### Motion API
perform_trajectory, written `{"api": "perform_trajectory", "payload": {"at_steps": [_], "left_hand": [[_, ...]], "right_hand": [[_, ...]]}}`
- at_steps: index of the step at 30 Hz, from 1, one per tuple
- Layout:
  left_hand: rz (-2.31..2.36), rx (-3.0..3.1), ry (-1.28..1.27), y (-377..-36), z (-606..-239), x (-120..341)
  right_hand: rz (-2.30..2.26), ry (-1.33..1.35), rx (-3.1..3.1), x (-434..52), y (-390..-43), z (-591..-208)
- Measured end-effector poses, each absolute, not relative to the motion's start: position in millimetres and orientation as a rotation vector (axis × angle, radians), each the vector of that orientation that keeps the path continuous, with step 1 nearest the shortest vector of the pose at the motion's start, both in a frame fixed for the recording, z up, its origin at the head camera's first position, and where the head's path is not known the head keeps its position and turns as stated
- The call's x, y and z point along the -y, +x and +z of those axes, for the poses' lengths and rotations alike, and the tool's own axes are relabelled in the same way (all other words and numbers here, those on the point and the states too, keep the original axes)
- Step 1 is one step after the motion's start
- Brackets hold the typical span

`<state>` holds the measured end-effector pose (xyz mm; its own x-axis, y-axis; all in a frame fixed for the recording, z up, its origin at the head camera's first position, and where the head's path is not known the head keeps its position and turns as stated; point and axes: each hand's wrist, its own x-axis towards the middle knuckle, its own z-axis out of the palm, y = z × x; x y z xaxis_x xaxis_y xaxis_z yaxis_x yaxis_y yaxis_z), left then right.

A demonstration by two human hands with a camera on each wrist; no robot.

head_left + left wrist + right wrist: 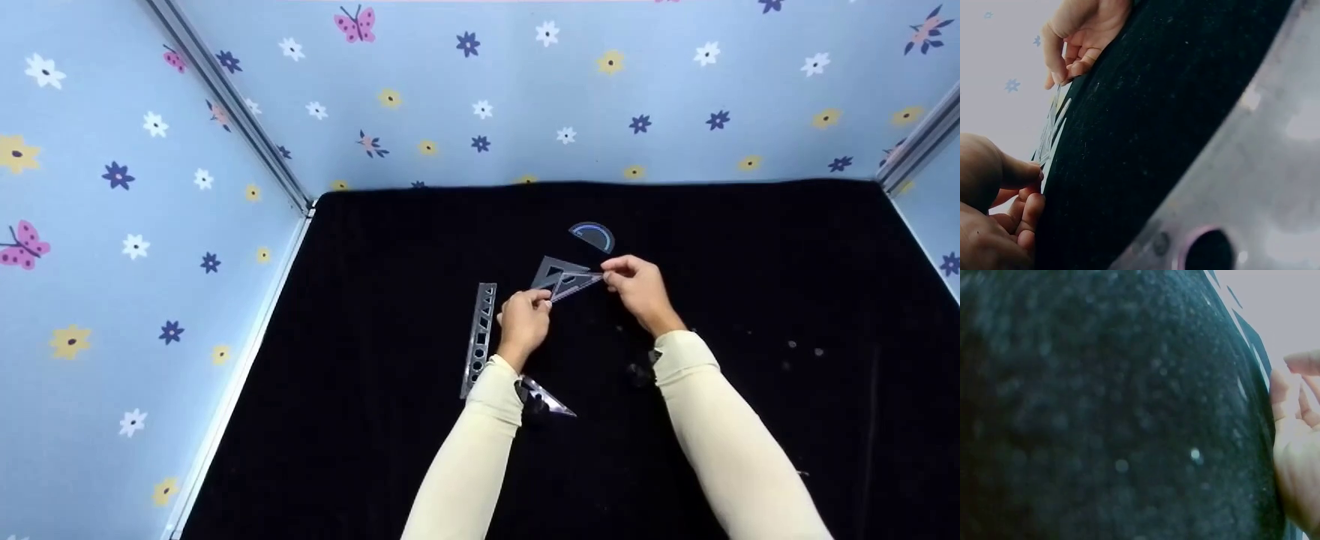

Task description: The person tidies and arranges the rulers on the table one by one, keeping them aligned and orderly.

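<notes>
Both hands share a small clear plastic triangular set square (pixel 577 285) over the middle of the black cloth-covered tabletop (pixel 375 375). The left hand (pixel 525 321) pinches its near left corner between thumb and finger; the right hand (pixel 641 289) pinches its right corner with thumb and fingertips, the other fingers curled in. A second clear plastic triangular set square (pixel 543 271) lies just beyond, partly overlapped by the first; whether the two touch is hard to tell.

Nearer the tabletop's far edge, just beyond the right hand, is a half-round transparent protractor (pixel 596 234) with a blue curved line. A long clear plastic ruler (pixel 473 341) with a row of cut-out shapes lies left of the left hand, well in from the tabletop's left edge, one end towards the far edge. Beside the left wrist, on the near side, a shiny clear plastic pointed piece (pixel 555 401) shows, partly hidden by the arm. Cream sleeves (pixel 742 442) cover both forearms. Pale blue walls (pixel 510 75) patterned with flowers and butterflies rise beyond the far and left edges.
</notes>
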<state>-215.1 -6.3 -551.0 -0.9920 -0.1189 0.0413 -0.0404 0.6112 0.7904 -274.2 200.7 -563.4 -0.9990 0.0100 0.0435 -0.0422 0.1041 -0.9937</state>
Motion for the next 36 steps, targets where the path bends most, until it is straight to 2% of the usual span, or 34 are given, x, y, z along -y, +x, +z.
{"api": "perform_trajectory", "payload": {"at_steps": [18, 29, 36], "left_hand": [[-1.379, 2.724, 0.119, -217, -550, 5], [-1.624, 2.641, 0.103, -219, -540, 20], [-1.627, 2.652, 0.080, -217, -538, 19]], "right_hand": [[1.888, 0.007, 2.346, -191, -274, -549], [1.945, 0.053, 2.338, -181, -245, -512], [2.165, -0.019, 2.211, -190, -249, -532]]}}
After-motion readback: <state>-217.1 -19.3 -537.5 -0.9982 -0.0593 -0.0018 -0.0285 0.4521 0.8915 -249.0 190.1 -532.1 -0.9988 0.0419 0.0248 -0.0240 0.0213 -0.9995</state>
